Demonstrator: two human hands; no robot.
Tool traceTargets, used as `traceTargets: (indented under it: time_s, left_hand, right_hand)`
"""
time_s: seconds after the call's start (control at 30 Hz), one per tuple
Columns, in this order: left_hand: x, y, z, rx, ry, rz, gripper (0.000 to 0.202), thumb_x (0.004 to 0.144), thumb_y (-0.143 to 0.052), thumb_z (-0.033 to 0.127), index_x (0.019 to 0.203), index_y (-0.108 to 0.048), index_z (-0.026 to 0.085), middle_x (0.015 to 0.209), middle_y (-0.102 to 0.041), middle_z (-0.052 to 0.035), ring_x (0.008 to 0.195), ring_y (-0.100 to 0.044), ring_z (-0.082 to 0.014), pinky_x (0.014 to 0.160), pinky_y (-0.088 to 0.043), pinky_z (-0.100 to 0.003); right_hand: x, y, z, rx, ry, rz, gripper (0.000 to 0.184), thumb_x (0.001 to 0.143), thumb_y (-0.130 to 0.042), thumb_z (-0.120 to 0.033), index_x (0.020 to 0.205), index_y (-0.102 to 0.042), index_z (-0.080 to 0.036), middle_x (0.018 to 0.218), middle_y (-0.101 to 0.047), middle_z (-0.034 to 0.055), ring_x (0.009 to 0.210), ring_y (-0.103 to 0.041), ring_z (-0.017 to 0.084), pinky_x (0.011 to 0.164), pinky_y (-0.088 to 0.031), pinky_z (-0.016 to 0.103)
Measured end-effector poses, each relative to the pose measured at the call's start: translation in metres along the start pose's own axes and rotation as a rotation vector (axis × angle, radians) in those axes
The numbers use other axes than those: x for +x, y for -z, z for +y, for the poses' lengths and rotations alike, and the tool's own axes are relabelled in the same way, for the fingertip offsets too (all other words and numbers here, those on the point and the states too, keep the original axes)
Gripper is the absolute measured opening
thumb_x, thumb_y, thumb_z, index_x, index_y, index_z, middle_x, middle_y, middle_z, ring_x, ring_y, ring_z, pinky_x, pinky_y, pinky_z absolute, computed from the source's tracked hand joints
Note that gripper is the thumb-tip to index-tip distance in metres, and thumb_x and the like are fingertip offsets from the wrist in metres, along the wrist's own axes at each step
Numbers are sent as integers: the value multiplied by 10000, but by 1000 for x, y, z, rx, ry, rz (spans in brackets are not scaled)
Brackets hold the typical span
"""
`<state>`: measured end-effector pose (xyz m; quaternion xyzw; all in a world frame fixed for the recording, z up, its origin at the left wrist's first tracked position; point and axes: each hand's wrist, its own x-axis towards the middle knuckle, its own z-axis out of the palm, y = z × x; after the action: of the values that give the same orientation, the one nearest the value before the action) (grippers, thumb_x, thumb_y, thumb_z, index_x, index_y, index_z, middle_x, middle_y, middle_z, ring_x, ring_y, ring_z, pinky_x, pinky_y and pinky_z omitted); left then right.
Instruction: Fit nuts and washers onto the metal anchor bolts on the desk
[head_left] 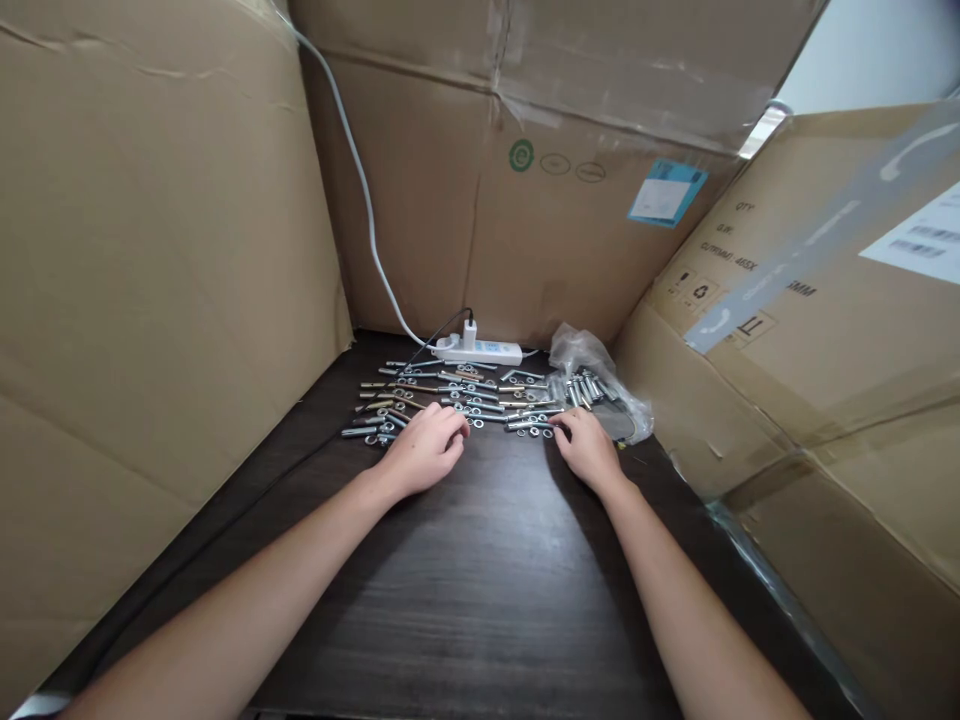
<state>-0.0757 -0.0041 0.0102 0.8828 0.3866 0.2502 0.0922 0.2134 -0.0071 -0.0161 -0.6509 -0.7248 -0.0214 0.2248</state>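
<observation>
left hand: the left hand point(424, 452) lies palm down on the desk point(480, 600), fingers point(447, 425) curled loosely, tips right at the near edge of the bolt spread. Can't tell if it's actually pinching one, the knuckles hide the tips.

right hand: the right hand point(590, 447) is also flat-ish on the desk, fingers pointing left toward the nearest row, tips touching or just beside a bolt there (too small to say whether it grips anything).

bolts: a whole lot of metal bolts point(457, 398) with washers and nuts, laid out in rough rows on the dark wood, lying on their sides, between the two hands and the power strip. Some look silvery, a few more brassy.

bag: a crumpled clear plastic bag point(596, 385) just right of the rows, near the right hand, with more bolts lying in its open mouth.

power strip: a white power strip point(480, 351) sits behind the bolts against the back box, with a white charger plugged in and a dark lead coming off it; its white cable point(360, 170) runs up the back left corner.

surroundings: big cardboard boxes point(150, 280) wall the desk in on the left, back and right (the back one has a blue label point(666, 192), the right one has clear tape and printed marks).
</observation>
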Motion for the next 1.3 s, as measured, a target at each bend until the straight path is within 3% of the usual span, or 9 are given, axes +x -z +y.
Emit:
traceTargets:
  time_s: [0.53,0.9,1.3]
  left_hand:
    - [-2,-2,8,-93,-81,-138,190,867,-414,149,907,-594,198,915,-599,-27,912,-492,-188,820,-426,-335]
    - [-2,-3,8,2,22,-26,159,844,-462,163,977,-543,195,936,-574,-39,911,-501,-206,828,-417,-351]
    - [-2,1,16,-45,5,-1,271,853,-476,175,1124,-473,188,996,-559,-44,956,-517,-210,863,-435,-363]
  right_hand:
    - [-4,1,-16,55,118,17,155,858,-482,-191,942,-611,-205,930,-573,60,892,-548,205,793,-422,301]
    - [-9,6,-31,234,161,15,148,865,-461,-201,946,-585,-205,954,-574,57,892,-552,198,800,-428,302]
    - [-16,9,-52,391,166,-21,130,861,-457,-228,922,-569,-202,921,-561,50,783,-553,180,733,-441,303]
